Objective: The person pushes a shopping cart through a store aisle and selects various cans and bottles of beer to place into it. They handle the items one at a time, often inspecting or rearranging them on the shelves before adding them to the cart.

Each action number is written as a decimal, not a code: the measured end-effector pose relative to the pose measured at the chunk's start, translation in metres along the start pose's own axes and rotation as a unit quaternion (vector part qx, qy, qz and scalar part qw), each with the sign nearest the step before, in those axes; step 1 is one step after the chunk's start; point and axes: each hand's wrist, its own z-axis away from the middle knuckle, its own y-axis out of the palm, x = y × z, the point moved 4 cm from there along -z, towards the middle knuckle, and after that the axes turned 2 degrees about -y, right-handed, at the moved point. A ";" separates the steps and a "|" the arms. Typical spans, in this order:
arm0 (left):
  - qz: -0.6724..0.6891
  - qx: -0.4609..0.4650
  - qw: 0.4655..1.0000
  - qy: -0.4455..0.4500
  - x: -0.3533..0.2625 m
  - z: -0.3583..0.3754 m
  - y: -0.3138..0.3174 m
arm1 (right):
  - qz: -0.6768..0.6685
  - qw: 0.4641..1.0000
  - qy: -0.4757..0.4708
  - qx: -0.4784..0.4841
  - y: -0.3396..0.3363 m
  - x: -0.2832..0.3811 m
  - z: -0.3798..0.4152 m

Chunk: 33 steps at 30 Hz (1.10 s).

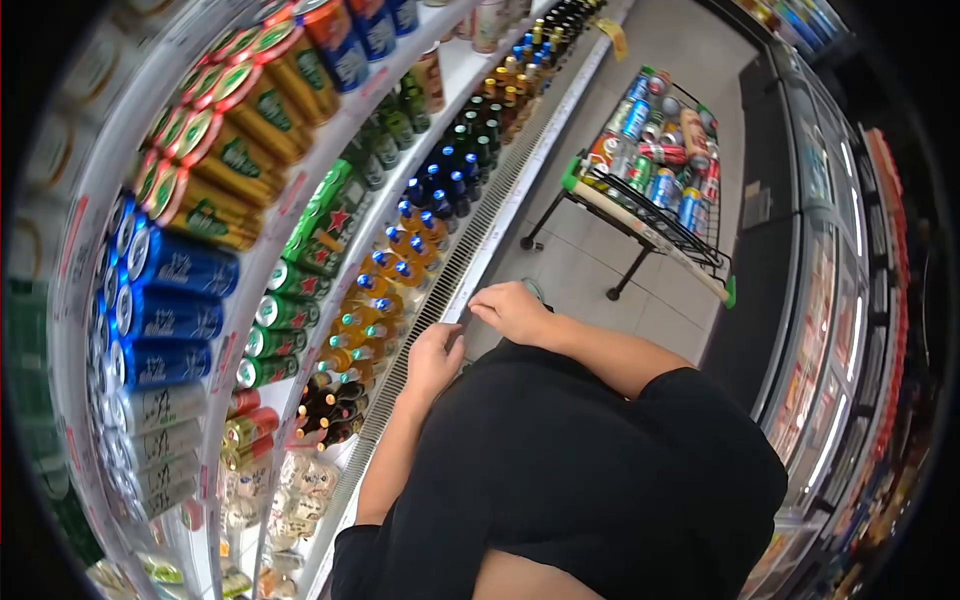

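Observation:
My left hand (433,358) is raised in front of my body, beside the lower shelf edge, its fingers loosely bent and the thumb apart. Nothing shows in it. Close by to the right, my right hand (512,311) hovers with its fingers loosely curved towards the left one; I see nothing in it either. The hands do not touch each other. Nearest to them on the shelves are bottles of orange drink with blue caps (400,268) and dark bottles (345,410). Green cans with a red star (275,342) stand on the shelf further left.
A shopping cart (650,235) filled with cans and bottles stands ahead on the tiled floor (575,262). Blue cans (175,312) and gold cans (215,215) line the upper left shelf. Along the right runs a row of glass-door cabinets (815,330). A vent grille (435,300) edges the shelves.

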 end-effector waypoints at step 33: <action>-0.166 0.406 0.881 -0.176 -0.167 -0.436 0.487 | 0.284 0.832 0.475 -0.034 -0.369 -0.486 0.001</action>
